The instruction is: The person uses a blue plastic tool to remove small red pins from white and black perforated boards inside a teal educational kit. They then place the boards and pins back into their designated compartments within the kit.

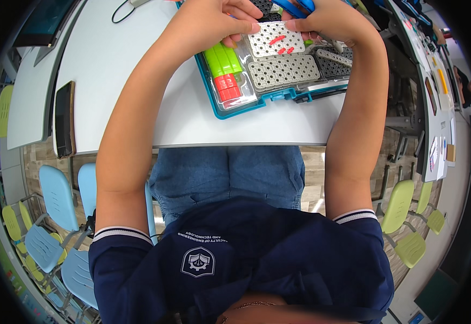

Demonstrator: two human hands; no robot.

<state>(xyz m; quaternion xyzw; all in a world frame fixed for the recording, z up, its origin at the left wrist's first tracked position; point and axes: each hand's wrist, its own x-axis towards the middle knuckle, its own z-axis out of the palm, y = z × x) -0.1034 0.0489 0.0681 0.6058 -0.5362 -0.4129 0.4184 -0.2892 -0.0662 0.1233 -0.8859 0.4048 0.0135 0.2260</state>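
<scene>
A light grey plastic plate (265,47) full of round holes, with a few small red pegs (277,40) on it, is gripped at both sides. My left hand (234,20) pinches its left corner, thumb on top. On its right corner presses the thumb of my right hand (322,22), the other fingers curled and partly hidden. Under the plate is a blue-rimmed parts case (226,114) with a clear inner tray. Similar grey perforated plates (284,72) lie stacked in it, beside lime green blocks (222,59) and red blocks (228,87). Blue pieces (295,6) show near my right fingers.
The case stands on a white table (192,129), close to its near edge. Dark grey perforated parts (335,66) fill the case's right side. A phone (65,119) lies at the table's left edge. Blue chairs (57,197) stand left, green chairs (397,208) right.
</scene>
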